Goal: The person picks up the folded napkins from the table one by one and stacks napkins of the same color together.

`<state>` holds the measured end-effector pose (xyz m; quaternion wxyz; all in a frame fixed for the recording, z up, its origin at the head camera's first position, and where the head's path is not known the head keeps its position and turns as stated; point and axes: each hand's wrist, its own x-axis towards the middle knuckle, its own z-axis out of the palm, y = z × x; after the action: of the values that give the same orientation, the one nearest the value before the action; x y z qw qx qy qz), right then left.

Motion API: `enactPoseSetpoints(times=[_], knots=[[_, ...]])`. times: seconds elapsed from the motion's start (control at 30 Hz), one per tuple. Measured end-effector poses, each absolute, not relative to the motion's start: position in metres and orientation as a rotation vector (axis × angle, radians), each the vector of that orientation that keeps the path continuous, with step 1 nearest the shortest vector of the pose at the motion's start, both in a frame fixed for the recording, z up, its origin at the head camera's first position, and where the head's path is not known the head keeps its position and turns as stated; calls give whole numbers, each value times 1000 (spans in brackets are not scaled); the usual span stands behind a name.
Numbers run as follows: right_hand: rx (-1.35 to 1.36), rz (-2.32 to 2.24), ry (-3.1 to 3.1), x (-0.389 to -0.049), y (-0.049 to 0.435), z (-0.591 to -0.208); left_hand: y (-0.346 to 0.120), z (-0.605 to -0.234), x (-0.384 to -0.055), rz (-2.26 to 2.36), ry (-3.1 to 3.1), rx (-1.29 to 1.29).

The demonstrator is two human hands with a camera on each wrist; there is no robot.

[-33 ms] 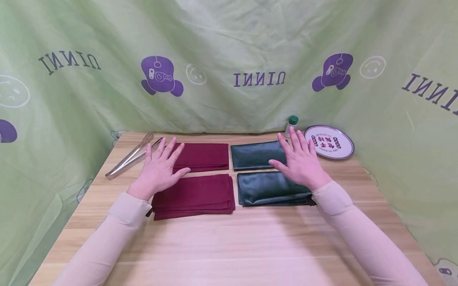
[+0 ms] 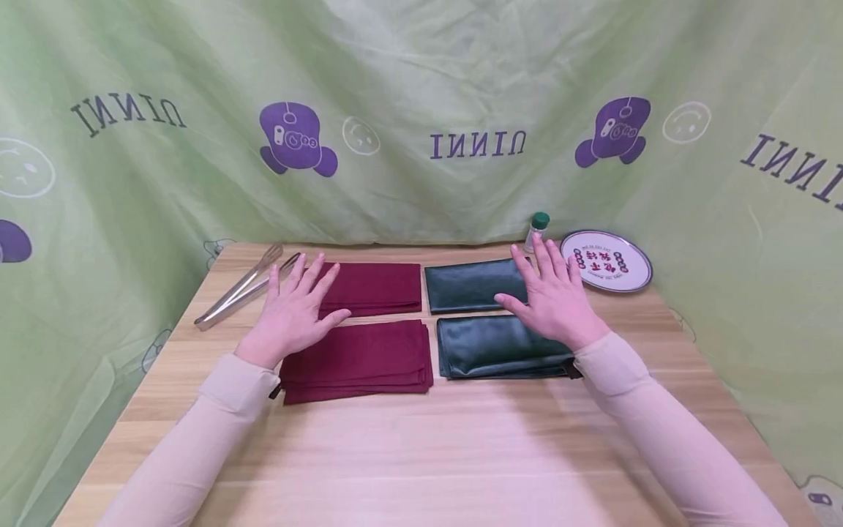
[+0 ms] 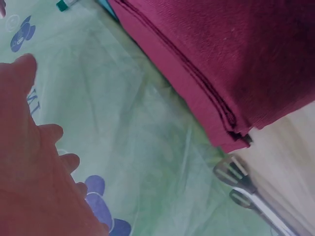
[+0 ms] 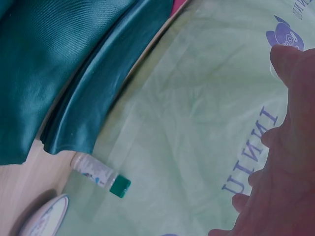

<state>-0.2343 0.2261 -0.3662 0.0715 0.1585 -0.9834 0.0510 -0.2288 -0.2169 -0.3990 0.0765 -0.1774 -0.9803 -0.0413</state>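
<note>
In the head view, my left hand [image 2: 290,318] is held with fingers spread above two folded maroon cloths, covering their left parts. One maroon cloth [image 2: 378,285] lies at the back, the other maroon cloth [image 2: 369,355] in front of it. My right hand [image 2: 556,300], fingers also straight and apart, hovers over two folded dark green cloths and hides their right portions. The back green cloth [image 2: 464,287] and the front green cloth [image 2: 490,348] have a satin sheen. Neither hand holds anything. Both wrist views show the hands raised away from the cloth.
Metal tongs [image 2: 230,304] lie at the table's back left. A small green-capped bottle [image 2: 538,230] stands at the back right, beside an oval plate [image 2: 635,274] with printed characters. A green printed curtain [image 2: 395,197] surrounds the wooden table [image 2: 408,454].
</note>
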Motion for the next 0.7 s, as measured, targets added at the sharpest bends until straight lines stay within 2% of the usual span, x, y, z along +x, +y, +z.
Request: enactPoseSetpoints(times=[0.33,0.5,0.7], knots=[[424,325,-2992,-225,244,-367,-205,-404,-226,-265,-2989,-563],[416,529,-3054,-222,260,-367,-171,-400,-220,-467,-2989,-696],[433,627,-3185,-219,289,-385,-117,-403,-217,-636,-3001,-901]])
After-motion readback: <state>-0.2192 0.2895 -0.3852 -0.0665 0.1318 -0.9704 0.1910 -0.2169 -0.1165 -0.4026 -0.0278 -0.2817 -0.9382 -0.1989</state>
